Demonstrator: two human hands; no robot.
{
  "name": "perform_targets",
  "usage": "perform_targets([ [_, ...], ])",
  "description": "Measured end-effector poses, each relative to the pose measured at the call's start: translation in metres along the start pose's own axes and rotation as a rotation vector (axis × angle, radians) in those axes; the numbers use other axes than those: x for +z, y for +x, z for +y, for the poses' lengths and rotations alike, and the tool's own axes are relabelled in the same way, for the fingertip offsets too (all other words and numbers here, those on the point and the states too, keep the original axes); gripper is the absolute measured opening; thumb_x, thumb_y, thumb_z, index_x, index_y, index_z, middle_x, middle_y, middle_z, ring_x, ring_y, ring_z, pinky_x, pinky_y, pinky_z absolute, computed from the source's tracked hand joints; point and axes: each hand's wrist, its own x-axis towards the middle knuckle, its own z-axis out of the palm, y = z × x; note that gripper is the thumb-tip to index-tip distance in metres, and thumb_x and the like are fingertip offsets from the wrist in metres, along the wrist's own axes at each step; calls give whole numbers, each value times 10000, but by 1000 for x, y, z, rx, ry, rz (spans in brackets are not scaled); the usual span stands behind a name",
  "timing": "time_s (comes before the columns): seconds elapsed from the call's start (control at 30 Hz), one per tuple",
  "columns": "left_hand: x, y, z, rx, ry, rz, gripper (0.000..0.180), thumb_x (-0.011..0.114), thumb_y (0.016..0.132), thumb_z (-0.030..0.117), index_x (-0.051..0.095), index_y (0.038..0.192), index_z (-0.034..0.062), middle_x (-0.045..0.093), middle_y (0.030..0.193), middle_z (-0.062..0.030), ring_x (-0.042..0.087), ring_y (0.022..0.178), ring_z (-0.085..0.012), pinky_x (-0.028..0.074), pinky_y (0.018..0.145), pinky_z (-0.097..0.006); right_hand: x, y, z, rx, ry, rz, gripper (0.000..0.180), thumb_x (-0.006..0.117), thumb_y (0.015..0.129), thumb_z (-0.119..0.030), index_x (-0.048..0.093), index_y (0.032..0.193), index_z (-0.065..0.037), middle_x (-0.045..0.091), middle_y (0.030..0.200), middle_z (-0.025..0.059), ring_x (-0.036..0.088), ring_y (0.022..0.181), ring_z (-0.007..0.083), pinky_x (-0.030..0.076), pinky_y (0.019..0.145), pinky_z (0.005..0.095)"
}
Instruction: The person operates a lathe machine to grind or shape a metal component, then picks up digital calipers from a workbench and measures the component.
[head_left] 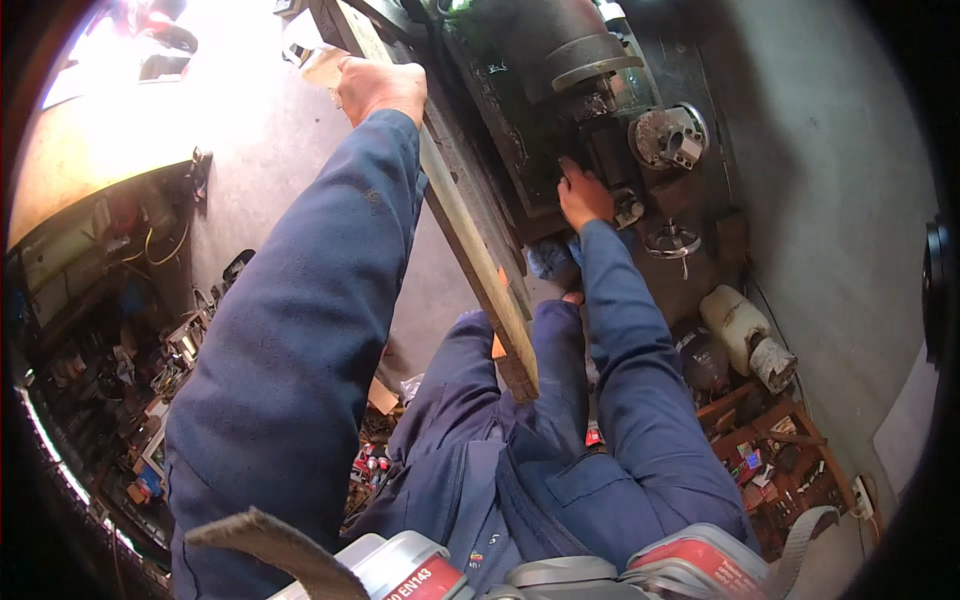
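My left hand (385, 90) is closed in a fist at the top, over the upper part of a long wooden beam (455, 220). A pale tan and white flat piece (318, 62) juts out from its fingers; what it is I cannot make out. The beam slants down toward my lap, its lower end between my knees. My right hand (585, 198) reaches to a dark, greasy machine (510, 120), a finger stretched out against its face. Beside that hand sits a small metal knob (627, 208). No object shows in the right hand's fingers.
Right of the machine are a round metal dial (668, 137) and a handwheel (672, 240). A dirty white plastic container (735, 318) stands above a wooden box (790, 470) of small parts. Cluttered shelves (110, 330) fill the left. Respirator filters (700, 565) hang at the lower edge.
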Motion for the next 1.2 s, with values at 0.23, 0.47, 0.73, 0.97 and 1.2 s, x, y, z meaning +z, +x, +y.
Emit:
perform_targets([
  [0.23,3,0,2,-55,46,57,437,679,697,163,589,1044,-86,656,1065,-272,647,1036,-355,495,934,-362,30,-32,45,85,-50,-86,468,505,915,-291,458,1381,-272,599,1186,220,599,1048,400,496,871,498],
  [0.47,-3,-1,1,-72,11,4,463,659,714,97,475,1103,-74,612,1101,-307,625,1054,-397,487,960,-401,16,-58,50,93,14,4,469,508,899,-272,473,1367,-271,604,1154,207,596,1027,399,492,849,512],
  [0.73,2,-3,5,-7,-10,-20,465,648,713,114,498,1111,-74,618,1103,-292,632,1049,-386,490,956,-401,43,-30,53,229,237,125,531,542,887,-246,420,1379,-87,521,1286,262,519,1140,447,441,947,513],
  [0.97,4,4,-1,-55,-19,-76,521,652,712,202,519,1148,-51,620,1154,-254,625,1089,-359,484,971,-391,51,-220,63,180,389,241,544,585,853,-159,430,1336,38,456,1295,320,445,1190,463,371,1032,474],
  [1.2,-1,-12,-99,112,-1208,-697,710,393,938,575,407,1412,46,547,1327,-161,524,1241,-299,418,998,-403,40,-515,214,468,844,-214,655,415,967,-517,499,1340,14,523,1344,214,532,1199,322,397,1012,377],
])
